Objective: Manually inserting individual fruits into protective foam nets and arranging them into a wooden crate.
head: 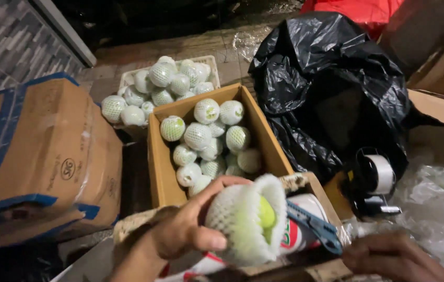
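1. The left hand (pixel 180 230) comes in from the lower edge and wraps around a green fruit (pixel 265 214) sleeved in a white foam net (pixel 237 219). The thumb lies along the near side and the fingers curl over the top.
2. The fruit shows only through the open end of the net, which flares towards the right.
3. The right hand (pixel 394 256) sits low at the bottom right, fingers loosely bent. It holds nothing that can be made out, and its fingertips lie just beside a blue-handled tool (pixel 313 224).
4. That tool rests across a white printed package with red and green marks (pixel 298 237), just behind the netted fruit.
5. Beyond the hands stands an open cardboard box (pixel 162 167) filled with more netted fruits (pixel 198 137), packed close and touching.
6. Behind it, a white plastic basket (pixel 128 78) holds a further heap of netted fruits (pixel 162 74), some spilling over its left rim.
7. A closed carton with blue tape edges (pixel 49 151) lies at the left.
8. A black plastic bag (pixel 326 78) bulges at the right, with a tape dispenser (pixel 376 180) loaded with a pale roll just in front of it.
9. Crumpled clear plastic film (pixel 436 209) lies at the far right.
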